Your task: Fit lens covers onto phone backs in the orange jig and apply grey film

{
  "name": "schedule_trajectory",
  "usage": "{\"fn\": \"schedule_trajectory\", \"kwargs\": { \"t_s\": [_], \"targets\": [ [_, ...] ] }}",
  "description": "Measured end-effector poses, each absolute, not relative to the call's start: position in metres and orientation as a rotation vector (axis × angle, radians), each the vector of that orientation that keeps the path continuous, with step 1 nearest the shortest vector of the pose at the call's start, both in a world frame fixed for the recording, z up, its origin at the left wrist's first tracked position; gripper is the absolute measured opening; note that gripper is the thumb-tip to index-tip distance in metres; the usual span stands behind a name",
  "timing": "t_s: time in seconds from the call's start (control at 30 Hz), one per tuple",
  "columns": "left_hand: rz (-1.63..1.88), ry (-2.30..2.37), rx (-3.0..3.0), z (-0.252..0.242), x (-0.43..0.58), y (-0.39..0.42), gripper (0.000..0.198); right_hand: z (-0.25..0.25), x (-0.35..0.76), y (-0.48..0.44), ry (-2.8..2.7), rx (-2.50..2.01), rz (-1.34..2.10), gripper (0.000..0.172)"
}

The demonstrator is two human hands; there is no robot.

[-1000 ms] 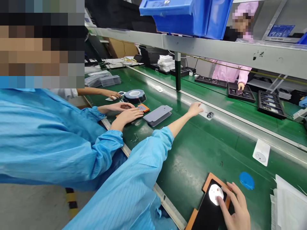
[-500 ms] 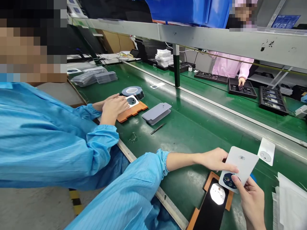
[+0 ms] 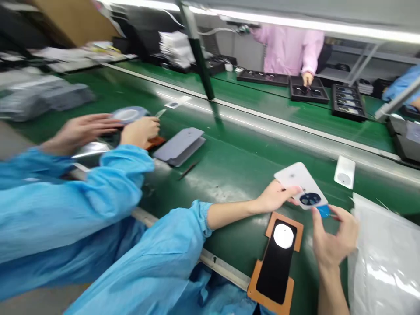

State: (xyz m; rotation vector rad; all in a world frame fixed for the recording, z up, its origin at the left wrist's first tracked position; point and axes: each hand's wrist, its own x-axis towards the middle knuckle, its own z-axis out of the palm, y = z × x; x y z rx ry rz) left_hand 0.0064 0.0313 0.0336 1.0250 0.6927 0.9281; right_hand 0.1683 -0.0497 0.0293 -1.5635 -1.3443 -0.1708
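Note:
A pale phone back cover (image 3: 293, 175) with a dark oval camera area is held up tilted over the bench. My left hand (image 3: 274, 196) grips it by its left side, thumb on top. A blue tab (image 3: 323, 211) sticks out from the cover's lower right corner. Thumb and fingers of my right hand (image 3: 338, 234) are closed on that tab. Below lies an orange fixture (image 3: 255, 280) carrying a black phone-shaped panel (image 3: 274, 273) with a bright white disc (image 3: 283, 236).
A white card with a circle (image 3: 344, 173) lies on the green bench beyond my hands. Clear plastic bags (image 3: 383, 262) are at right. On the left, a co-worker's hands (image 3: 139, 131) work beside a tape roll (image 3: 129, 114), grey covers (image 3: 180, 146) and a thin dark tool (image 3: 188, 170).
The view has swung right and down. The cover has turned in my left hand, and my right hand has shifted from the cover's face to the blue tab at its corner.

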Motion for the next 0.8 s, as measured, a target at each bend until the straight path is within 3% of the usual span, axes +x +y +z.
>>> {"fn": "schedule_trajectory", "kwargs": {
  "t_s": [0.07, 0.13, 0.5, 0.8],
  "targets": [
    [0.953, 0.652, 0.986, 0.03, 0.011, 0.027, 0.065, 0.03, 0.164, -0.048, -1.457, -1.474, -0.17, 0.018],
    [0.931, 0.614, 1.021, 0.026, 0.013, 0.02, 0.063, 0.029, 0.159, -0.046, -1.494, -1.45, -0.111, 0.009],
    [0.952, 0.727, 1.615, 0.019, 0.006, 0.006, 0.043, 0.025, 0.156, -0.047, -1.36, -1.444, 0.066, 0.012],
    [0.932, 0.634, 1.673, 0.022, 0.006, 0.005, 0.041, 0.021, 0.157, -0.047, -1.345, -1.471, 0.133, 0.013]
  ]
}}
